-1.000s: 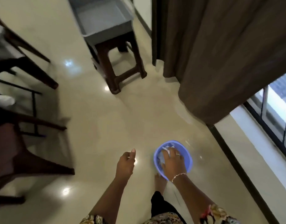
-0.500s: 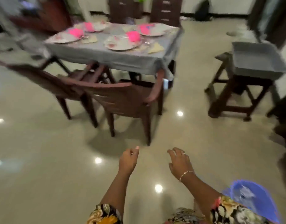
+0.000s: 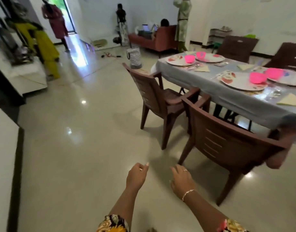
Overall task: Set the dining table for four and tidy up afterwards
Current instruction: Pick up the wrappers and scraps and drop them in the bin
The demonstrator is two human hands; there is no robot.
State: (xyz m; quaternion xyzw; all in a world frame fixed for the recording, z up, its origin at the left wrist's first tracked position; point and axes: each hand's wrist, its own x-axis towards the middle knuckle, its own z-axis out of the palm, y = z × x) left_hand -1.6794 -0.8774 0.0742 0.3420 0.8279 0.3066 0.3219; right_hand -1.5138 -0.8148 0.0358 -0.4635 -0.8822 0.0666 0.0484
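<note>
Dining table (image 3: 202, 81) far right, plates (image 3: 241, 83) and pink bowls (image 3: 258, 77) on it (looks set for four). I turned from blue floor bowl; out of view now. Left hand (image 3: 135, 177), right hand (image 3: 181, 180) loose, empty. Tidying next, I think.

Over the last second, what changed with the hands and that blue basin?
The right-hand grip came out of the blue basin, leaving the cloth there, and now hangs empty. The view swung up to the set dining table; the basin is out of sight. The left-hand grip stayed empty.
</note>
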